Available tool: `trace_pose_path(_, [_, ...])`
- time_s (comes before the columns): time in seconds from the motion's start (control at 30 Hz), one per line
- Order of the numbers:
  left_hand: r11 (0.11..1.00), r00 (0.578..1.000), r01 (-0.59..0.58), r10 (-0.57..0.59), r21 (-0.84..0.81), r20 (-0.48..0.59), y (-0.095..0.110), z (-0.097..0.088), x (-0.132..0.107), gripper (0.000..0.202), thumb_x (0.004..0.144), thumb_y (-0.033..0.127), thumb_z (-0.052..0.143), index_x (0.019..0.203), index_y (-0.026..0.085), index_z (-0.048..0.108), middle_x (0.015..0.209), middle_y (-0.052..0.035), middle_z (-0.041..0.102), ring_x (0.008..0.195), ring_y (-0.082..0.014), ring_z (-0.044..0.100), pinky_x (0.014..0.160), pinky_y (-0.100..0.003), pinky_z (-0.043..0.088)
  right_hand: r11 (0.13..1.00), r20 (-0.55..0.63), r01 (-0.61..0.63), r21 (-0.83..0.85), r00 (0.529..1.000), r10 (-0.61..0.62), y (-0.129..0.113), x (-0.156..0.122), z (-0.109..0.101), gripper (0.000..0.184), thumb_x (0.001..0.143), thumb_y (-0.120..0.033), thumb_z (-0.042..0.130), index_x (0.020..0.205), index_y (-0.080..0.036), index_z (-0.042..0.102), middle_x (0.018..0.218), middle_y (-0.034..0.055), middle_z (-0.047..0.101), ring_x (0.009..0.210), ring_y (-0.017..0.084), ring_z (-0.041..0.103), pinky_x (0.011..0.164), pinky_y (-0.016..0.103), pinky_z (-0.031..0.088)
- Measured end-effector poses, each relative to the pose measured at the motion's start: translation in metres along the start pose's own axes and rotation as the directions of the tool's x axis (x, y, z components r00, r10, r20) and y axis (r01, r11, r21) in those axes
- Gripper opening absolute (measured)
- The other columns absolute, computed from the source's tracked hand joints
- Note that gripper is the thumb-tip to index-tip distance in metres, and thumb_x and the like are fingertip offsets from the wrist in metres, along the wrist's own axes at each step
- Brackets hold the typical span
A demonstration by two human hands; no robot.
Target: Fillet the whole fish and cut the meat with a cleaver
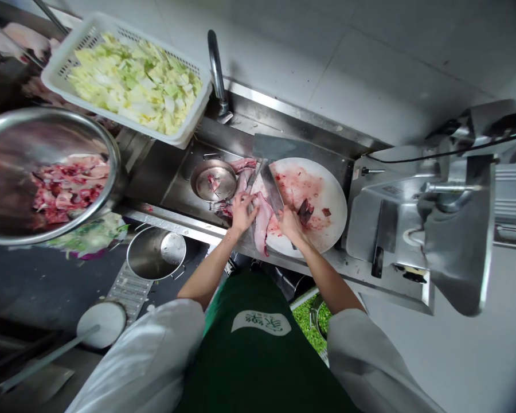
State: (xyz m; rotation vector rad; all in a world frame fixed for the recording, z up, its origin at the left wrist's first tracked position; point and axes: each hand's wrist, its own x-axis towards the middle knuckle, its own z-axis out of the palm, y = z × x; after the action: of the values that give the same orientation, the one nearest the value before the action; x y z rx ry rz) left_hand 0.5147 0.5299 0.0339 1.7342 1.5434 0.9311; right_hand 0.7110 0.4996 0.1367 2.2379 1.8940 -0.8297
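Observation:
My right hand (290, 222) is closed around the handle of a cleaver (272, 188), its broad blade angled across the left side of a round white chopping board (334, 198). Blood stains the board, and dark red scraps (305, 211) lie on it. A long pale pink piece of fish (264, 221) hangs over the board's left edge, beside the blade. My left hand (242, 212) has its fingers bent onto the upper end of that fish. More fish (242, 182) lies partly hidden behind this hand. Just left stands a small two-handled steel pan (214, 180) with a bloody scrap inside.
A white basket of chopped cabbage (133, 83) stands at the back left, near a tap (217, 74). A large steel bowl (107, 189) holds cut raw meat. A steel slicing machine (451, 229) is at the right. Below the counter are a tall pot (148, 252) and chopped greens (307, 318).

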Motion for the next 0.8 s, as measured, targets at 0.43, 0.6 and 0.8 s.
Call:
trace_pose_path(0.43, [0.934, 0.912, 0.204, -0.29, -0.293, -0.29, 0.016, 0.056, -0.066, 0.025, 0.097, 0.044, 0.068, 0.11, 0.022, 0.062, 0.112, -0.0094, 0.058, 0.1, -0.0229, 0.058, 0.092, -0.037, 0.052, 0.996, -0.128, 0.078, -0.043, 0.988, -0.083, -0.015, -0.008, -0.004, 0.035, 0.113, -0.024, 0.042, 0.13, -0.004, 0.066, 0.108, 0.0244, 0.079, 0.103, 0.031, 0.078, 0.085, 0.033, 0.057])
trace_pose_path(0.6, [0.936, 0.908, 0.216, -0.297, -0.277, -0.296, 0.019, 0.058, -0.062, 0.02, 0.097, 0.037, 0.067, 0.11, 0.022, 0.062, 0.114, -0.0116, 0.056, 0.113, -0.0264, 0.057, 0.103, -0.041, 0.051, 0.999, -0.048, 0.035, -0.023, 0.998, -0.036, -0.018, -0.001, 0.013, 0.028, 0.11, -0.018, 0.048, 0.126, -0.005, 0.067, 0.109, 0.0223, 0.079, 0.104, 0.029, 0.078, 0.082, 0.029, 0.055])
trace_pose_path(0.8, [0.936, 0.881, 0.231, -0.316, -0.264, -0.352, 0.032, 0.065, -0.058, 0.013, 0.095, 0.025, 0.066, 0.107, 0.023, 0.064, 0.114, -0.0103, 0.051, 0.12, -0.028, 0.055, 0.114, -0.048, 0.047, 0.999, -0.06, -0.032, 0.009, 0.998, 0.033, -0.002, -0.016, 0.016, 0.027, 0.107, -0.016, 0.051, 0.122, -0.005, 0.07, 0.108, 0.0226, 0.08, 0.103, 0.029, 0.079, 0.081, 0.029, 0.055])
